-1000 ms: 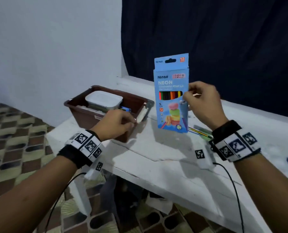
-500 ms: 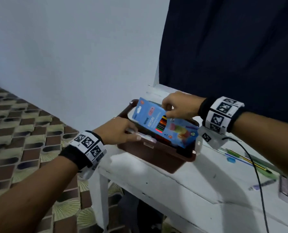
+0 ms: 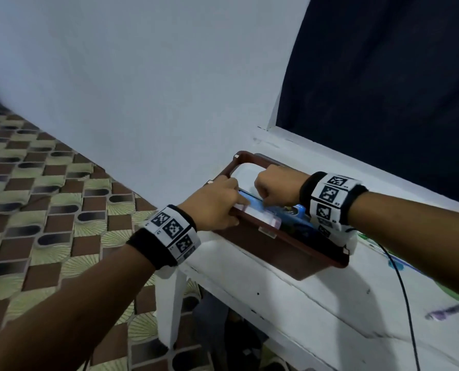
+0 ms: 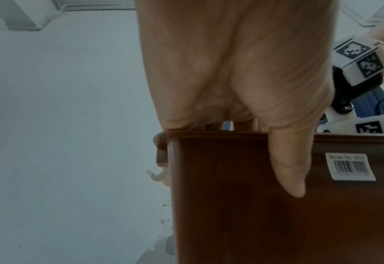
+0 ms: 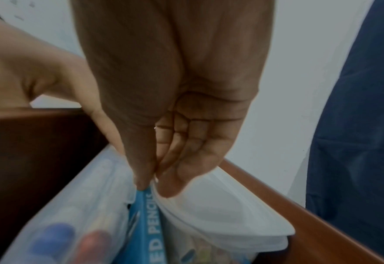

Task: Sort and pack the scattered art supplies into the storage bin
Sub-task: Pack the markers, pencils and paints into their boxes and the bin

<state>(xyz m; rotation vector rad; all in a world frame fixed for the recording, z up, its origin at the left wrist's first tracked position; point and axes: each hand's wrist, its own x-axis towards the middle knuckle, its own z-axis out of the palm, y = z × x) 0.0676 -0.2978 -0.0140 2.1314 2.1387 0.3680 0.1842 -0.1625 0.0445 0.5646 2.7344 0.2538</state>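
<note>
A brown storage bin (image 3: 289, 253) stands at the left corner of the white table (image 3: 316, 311). My left hand (image 3: 217, 204) grips its near rim, thumb (image 4: 290, 169) down the outer wall (image 4: 254, 223), fingers over the edge. My right hand (image 3: 273, 188) reaches into the bin. There it pinches the top end of a blue coloured-pencil box (image 5: 151, 223) between thumb and fingers (image 5: 155, 185). The box (image 3: 256, 204) stands on edge between a clear marker case (image 5: 84, 205) and a white lidded container (image 5: 220, 214).
On the table right of the bin lie green and blue pencils (image 3: 399, 263) and a purple marker (image 3: 447, 311). A black cable (image 3: 404, 303) hangs from my right wrist. A dark blue curtain (image 3: 383, 89) hangs behind; tiled floor (image 3: 35, 210) lies left, below the table's edge.
My right hand carried the pencil box from upright over the table to the bin, then pushed it down on edge between the containers. The left hand stays on the bin.
</note>
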